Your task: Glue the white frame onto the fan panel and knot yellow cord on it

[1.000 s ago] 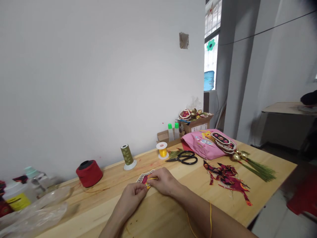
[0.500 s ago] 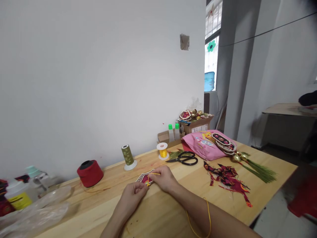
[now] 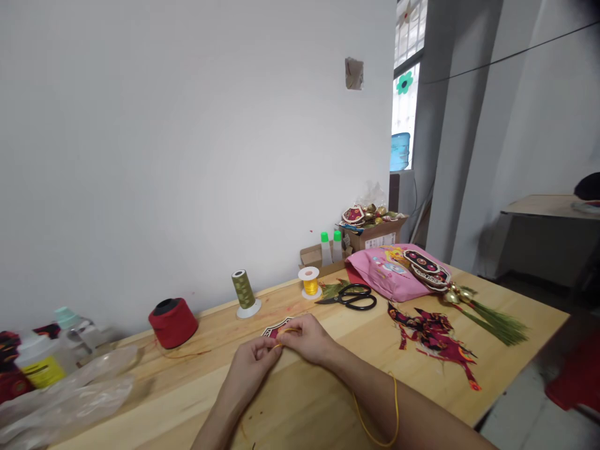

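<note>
My left hand and my right hand meet over the wooden table, both with fingers pinched on a thin yellow cord. A loop of that cord hangs over my right forearm. Just behind my fingertips lies a dark red patch with a white patterned border, mostly covered by my hands. Beyond it stand a spool of yellow cord and a cone of olive thread. Black-handled scissors rest to the right of the spool.
Red thread cone, bottles and clear plastic bags sit at left. At right are a pink bag, a tasselled ornament and dark red fabric scraps. A cardboard box stands against the wall.
My hands have come closer together, and my fingers now cover more of the patch and the cord at its edge. The view has shifted slightly.
</note>
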The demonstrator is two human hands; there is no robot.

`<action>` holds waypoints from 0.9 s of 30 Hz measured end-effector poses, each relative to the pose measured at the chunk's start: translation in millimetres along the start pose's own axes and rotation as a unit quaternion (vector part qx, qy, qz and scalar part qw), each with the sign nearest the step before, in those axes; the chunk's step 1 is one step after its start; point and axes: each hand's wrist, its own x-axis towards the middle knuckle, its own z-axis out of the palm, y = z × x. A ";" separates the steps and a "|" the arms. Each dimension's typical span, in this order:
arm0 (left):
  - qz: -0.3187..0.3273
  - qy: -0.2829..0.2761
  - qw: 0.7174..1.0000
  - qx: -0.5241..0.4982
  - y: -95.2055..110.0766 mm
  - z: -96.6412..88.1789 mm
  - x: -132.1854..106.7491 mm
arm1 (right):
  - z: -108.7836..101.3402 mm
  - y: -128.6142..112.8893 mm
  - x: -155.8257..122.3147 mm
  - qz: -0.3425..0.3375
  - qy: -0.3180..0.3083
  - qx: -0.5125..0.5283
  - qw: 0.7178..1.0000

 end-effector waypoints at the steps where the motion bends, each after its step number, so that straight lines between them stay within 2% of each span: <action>1: -0.006 0.004 1.000 -0.024 0.2 0.2 -0.1 | 0.1 0.4 0.4 0.014 0.007 0.003 1.000; 8: -0.044 -0.004 0.994 -0.102 1.6 0.1 -1.0 | -1.1 -1.5 -0.5 0.048 0.006 0.048 0.998; 13: -0.048 0.003 0.993 -0.105 1.5 -1.5 -1.1 | -6.8 -7.8 -3.7 0.045 -0.049 0.129 0.989; 16: -0.035 -0.006 0.995 -0.091 2.5 -1.2 -2.3 | -7.5 -6.0 -4.0 0.007 -0.047 0.072 0.996; 19: -0.024 0.010 0.998 -0.050 5.3 -0.1 -4.1 | -6.6 -2.7 -3.1 -0.031 -0.019 -0.038 0.999; 23: -0.027 0.028 0.998 -0.042 7.2 0.0 -4.9 | -7.7 -3.7 -2.4 -0.062 0.028 -0.185 0.980; 27: -0.034 0.001 0.997 -0.073 2.7 -3.3 -2.3 | -9.1 -3.4 -2.1 -0.074 0.032 -0.232 0.969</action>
